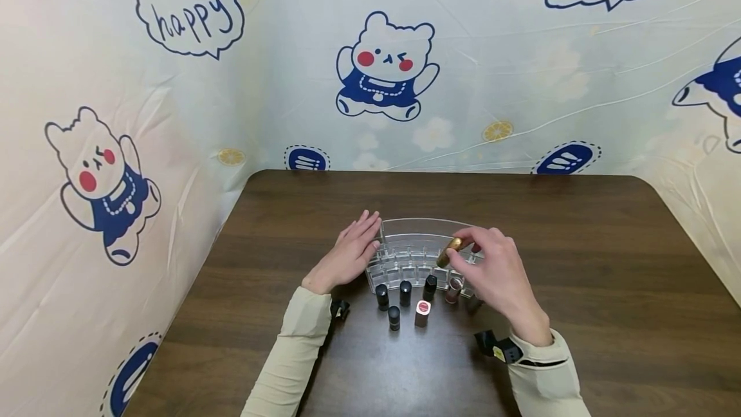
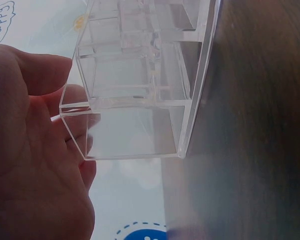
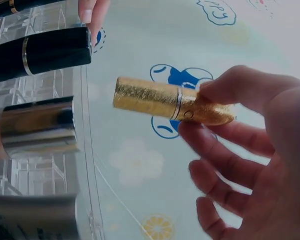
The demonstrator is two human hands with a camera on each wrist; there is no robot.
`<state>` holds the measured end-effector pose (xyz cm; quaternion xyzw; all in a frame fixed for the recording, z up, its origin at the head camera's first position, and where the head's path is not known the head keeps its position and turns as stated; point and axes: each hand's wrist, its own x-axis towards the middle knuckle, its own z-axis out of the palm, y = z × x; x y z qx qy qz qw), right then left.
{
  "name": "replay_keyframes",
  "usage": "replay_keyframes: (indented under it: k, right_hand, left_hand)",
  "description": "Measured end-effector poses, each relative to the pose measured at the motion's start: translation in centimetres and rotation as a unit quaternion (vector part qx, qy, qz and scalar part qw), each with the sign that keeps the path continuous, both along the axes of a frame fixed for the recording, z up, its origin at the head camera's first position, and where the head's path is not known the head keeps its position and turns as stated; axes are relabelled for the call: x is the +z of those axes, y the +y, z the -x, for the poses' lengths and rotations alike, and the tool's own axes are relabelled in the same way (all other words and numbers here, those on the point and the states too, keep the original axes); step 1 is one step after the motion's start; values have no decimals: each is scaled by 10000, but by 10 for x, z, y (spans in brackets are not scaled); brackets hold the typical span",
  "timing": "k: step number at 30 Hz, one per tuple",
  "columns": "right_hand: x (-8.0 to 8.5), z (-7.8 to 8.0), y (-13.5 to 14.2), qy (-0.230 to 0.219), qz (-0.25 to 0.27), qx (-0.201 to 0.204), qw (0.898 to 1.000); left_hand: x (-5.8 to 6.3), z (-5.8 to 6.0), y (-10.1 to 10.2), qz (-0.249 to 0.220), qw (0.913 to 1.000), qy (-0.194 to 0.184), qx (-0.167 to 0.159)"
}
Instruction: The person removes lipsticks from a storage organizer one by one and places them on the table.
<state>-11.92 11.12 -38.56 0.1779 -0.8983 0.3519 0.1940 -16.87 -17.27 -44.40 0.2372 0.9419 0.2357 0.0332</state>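
A clear, curved, tiered lipstick organizer [image 1: 399, 273] stands mid-table with rows of small compartments. My left hand [image 1: 345, 256] rests against its left end, fingers stretched out straight; in the left wrist view the thumb is near the organizer's edge [image 2: 135, 156] and the fingertips show behind the clear plastic. My right hand [image 1: 496, 269] pinches a gold lipstick [image 3: 147, 97] by one end between thumb and fingers. In the head view this lipstick overlaps the organizer's right part, tilted. The rest of the gold tube sticks out free from the fingertips in the right wrist view.
Several lipsticks stand upright before the organizer: black ones [image 1: 382, 296], a shiny brownish one [image 1: 454, 289], and one with a pinkish-red top [image 1: 422, 314]. Another dark lipstick [image 1: 475, 304] is partly hidden by the right hand. The brown wooden table [image 1: 613, 262] meets a printed cloth behind.
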Motion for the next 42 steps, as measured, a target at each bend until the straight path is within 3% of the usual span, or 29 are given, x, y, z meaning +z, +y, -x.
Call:
replay_keyframes:
  k: [13, 20, 42]
  right_hand:
    - [8, -3, 16, 200, 267, 364, 9988]
    - [11, -4, 20, 223, 132, 693, 9973]
    - [26, -16, 35, 365, -277, 1138, 9924]
  left_hand:
    - [0, 0, 0, -20, 10000, 38, -18]
    - [1, -1, -1, -27, 10000, 63, -36]
    - [-2, 1, -1, 53, 9999, 93, -13]
